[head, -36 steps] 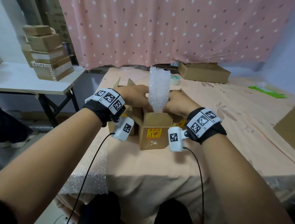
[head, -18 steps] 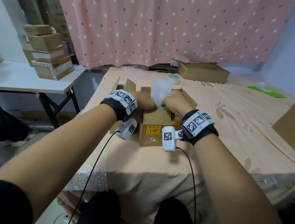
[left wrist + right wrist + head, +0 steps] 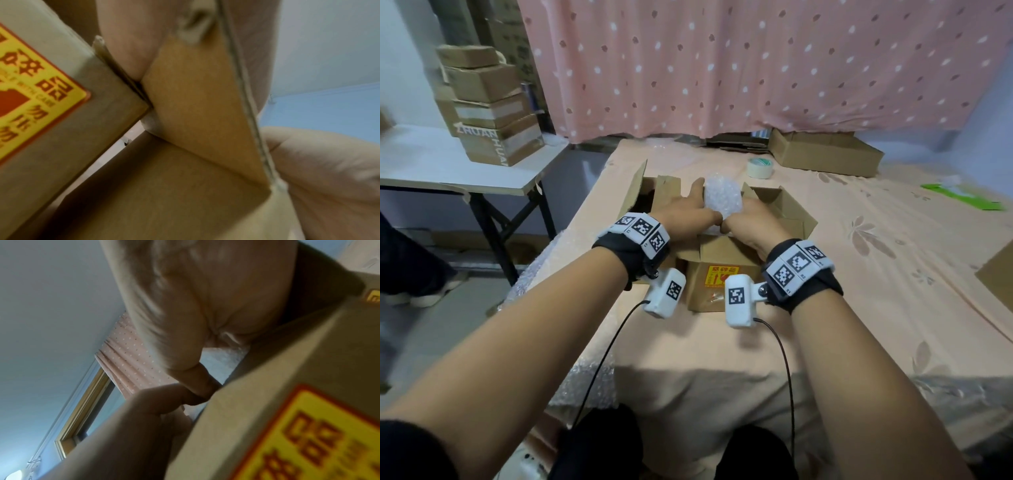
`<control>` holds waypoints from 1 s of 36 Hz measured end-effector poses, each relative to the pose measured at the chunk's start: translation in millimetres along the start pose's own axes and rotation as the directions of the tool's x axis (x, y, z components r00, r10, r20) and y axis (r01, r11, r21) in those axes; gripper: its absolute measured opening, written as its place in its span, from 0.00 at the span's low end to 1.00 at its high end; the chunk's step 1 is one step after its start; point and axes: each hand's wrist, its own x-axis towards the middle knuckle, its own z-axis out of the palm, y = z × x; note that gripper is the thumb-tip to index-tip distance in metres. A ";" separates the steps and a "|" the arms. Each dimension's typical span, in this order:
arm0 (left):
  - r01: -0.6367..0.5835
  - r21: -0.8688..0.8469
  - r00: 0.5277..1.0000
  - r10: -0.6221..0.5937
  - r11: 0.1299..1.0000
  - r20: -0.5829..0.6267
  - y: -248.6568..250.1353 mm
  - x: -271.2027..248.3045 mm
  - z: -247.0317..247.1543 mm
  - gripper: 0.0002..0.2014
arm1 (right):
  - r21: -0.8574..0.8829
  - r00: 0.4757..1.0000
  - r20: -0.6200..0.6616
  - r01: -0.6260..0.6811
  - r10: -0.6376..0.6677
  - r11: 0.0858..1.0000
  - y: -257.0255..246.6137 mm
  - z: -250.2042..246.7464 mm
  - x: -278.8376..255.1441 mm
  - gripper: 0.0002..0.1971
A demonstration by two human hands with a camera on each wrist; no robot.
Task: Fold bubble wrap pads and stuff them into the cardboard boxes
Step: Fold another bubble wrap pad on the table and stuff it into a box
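Bubble wrap pad (image 3: pixel 723 198): folded wad, partly down in the open cardboard box (image 3: pixel 717 277) at bench centre, its top bulging above the rim at 12 o'clock from both hands.

Left hand (image 3: pixel 688 214): fingers reach forward along the 9 o'clock side of the wad, fairly straight, pressing on it; no pinch visible. In the left wrist view a box flap (image 3: pixel 203 104) hides the fingertips, so contact depth cannot be told.

Right hand (image 3: pixel 751 219): lies against the 3 o'clock side of the wad, fingers bent over it and pushing down. The right wrist view shows the thumb curled toward the box edge with white wrap beneath it; blurred, so exact grip is uncertain.

Thumbs meet near 6 o'clock of the wad, over the near flap.

Judged risks:
- Springy wad may rebound out once pressure eases, since a good part sits above the rim.
- Uneven push could tip or slide the light box on the bench cloth (image 3: pixel 859 308); nothing braces it.
- Near flap may get folded inward and trapped under the wad.

Outward: second open box (image 3: pixel 647 192) just beside at 10 o'clock; tape roll (image 3: pixel 760 168) at 1 o'clock, well apart; flat carton (image 3: pixel 825 154) beyond it.
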 end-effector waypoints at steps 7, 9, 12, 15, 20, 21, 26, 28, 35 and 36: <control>-0.097 0.181 0.992 0.109 0.979 -0.062 -8.5 2.1 13.4 0.45 | -0.018 0.999 -0.052 0.012 -0.013 1.000 25.8 11.9 25.7 0.25; -0.103 0.183 0.992 0.115 0.978 -0.054 -9.6 2.6 11.7 0.45 | -0.040 0.998 -0.052 0.015 -0.017 0.999 20.4 12.1 18.3 0.26; -0.131 0.227 0.988 0.145 0.965 -0.045 -13.4 7.3 11.6 0.46 | -0.044 0.999 -0.049 0.017 -0.020 0.999 6.9 9.1 2.6 0.25; -0.154 0.282 0.984 0.172 0.947 -0.039 -18.7 14.7 14.0 0.49 | 0.000 0.997 -0.073 0.039 -0.039 0.999 -0.4 6.6 -5.0 0.27; -0.175 0.349 0.978 0.204 0.920 -0.045 -20.0 17.0 16.1 0.50 | -0.037 0.949 -0.266 0.164 -0.168 0.986 -4.4 5.3 -11.1 0.26; -0.177 0.360 0.977 0.207 0.916 -0.047 -19.4 15.7 16.8 0.50 | -0.056 0.931 -0.307 0.190 -0.198 0.980 -3.4 6.4 -11.7 0.29; -0.153 0.452 0.976 0.207 0.879 -0.071 -11.5 3.7 18.8 0.47 | -0.171 0.887 -0.350 0.257 -0.302 0.951 4.3 21.8 -11.2 0.32; -0.143 0.461 0.979 0.193 0.876 -0.064 -8.8 1.9 19.5 0.47 | -0.207 0.884 -0.339 0.264 -0.322 0.942 6.5 24.9 -9.4 0.31; -0.114 0.479 0.987 0.155 0.870 -0.047 -6.3 1.5 19.3 0.47 | -0.273 0.898 -0.296 0.247 -0.325 0.930 9.0 27.2 -6.4 0.29; -0.114 0.483 0.987 0.155 0.868 -0.046 -6.8 1.3 19.4 0.46 | -0.288 0.902 -0.282 0.245 -0.327 0.926 9.2 27.9 -6.0 0.29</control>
